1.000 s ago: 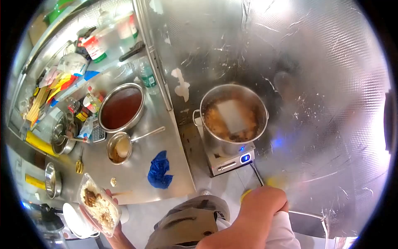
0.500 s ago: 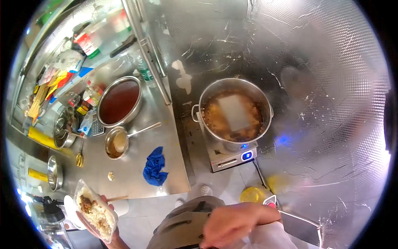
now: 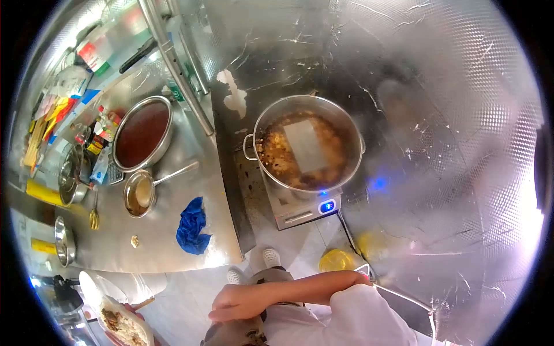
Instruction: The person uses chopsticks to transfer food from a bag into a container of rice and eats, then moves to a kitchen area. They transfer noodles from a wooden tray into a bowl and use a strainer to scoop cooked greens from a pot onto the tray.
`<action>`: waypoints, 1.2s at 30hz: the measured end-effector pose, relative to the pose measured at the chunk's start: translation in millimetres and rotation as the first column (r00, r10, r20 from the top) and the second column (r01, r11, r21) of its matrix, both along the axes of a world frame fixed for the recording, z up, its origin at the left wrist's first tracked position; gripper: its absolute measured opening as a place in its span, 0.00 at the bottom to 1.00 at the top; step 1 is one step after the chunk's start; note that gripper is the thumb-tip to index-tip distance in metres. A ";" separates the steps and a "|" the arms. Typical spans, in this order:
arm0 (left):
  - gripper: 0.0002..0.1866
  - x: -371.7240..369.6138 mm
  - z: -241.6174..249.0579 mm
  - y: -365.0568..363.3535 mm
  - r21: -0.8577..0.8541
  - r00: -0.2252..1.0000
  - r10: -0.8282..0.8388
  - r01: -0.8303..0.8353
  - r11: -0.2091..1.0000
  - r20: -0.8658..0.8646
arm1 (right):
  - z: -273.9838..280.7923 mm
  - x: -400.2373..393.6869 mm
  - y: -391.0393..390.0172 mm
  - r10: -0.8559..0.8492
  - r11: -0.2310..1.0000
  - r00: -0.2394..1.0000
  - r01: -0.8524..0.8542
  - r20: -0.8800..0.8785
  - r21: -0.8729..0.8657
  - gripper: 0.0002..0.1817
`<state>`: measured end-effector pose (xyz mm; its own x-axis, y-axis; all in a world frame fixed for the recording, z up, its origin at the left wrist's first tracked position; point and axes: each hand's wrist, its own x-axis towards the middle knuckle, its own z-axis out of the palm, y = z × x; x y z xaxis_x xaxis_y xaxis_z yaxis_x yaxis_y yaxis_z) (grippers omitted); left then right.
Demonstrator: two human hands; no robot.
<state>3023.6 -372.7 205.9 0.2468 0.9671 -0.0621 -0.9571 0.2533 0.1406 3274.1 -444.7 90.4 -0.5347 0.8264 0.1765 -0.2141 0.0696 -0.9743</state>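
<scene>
At the lower left, my left hand (image 3: 134, 310) is closed around a white takeaway container (image 3: 145, 330) of rice (image 3: 130, 330) with brown topping. A wooden chopstick-like stick (image 3: 143, 303) juts out beside those fingers. Only part of that hand shows, as the container covers the rest. My right hand (image 3: 234, 301) is held in front of my body with its fingers curled inward. Whether anything is in it is hidden.
A large pot (image 3: 309, 144) of brown broth with a pale rectangular slab stands on an induction cooker (image 3: 309, 214). The steel counter (image 3: 164, 259) bears a bowl of red liquid (image 3: 143, 132), a small bowl with a ladle (image 3: 139, 193), a blue cloth (image 3: 193, 226) and a whisk (image 3: 94, 218).
The food container in my left hand has moved down toward the bottom edge. My right hand has swung left across my body. The whole view has shifted slightly, with pot and counter farther left.
</scene>
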 end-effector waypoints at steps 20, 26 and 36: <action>0.44 -139.5 -41.0 -42.9 -0.086 0.983 -0.127 0.138 0.987 0.129 | -30.7 -192.2 38.9 0.169 0.923 0.946 -0.250 -0.277 -0.292 0.43; 0.43 -262.5 -65.4 -74.4 -0.216 0.989 0.081 -0.106 0.971 -0.121 | 26.8 -337.5 38.8 0.086 0.838 0.994 -0.039 0.061 -0.544 0.53; 0.41 -345.3 -94.0 -104.5 -0.203 0.814 0.392 -0.509 0.836 -0.428 | -20.5 -442.0 42.1 0.156 0.986 0.949 -0.133 0.273 -0.102 0.25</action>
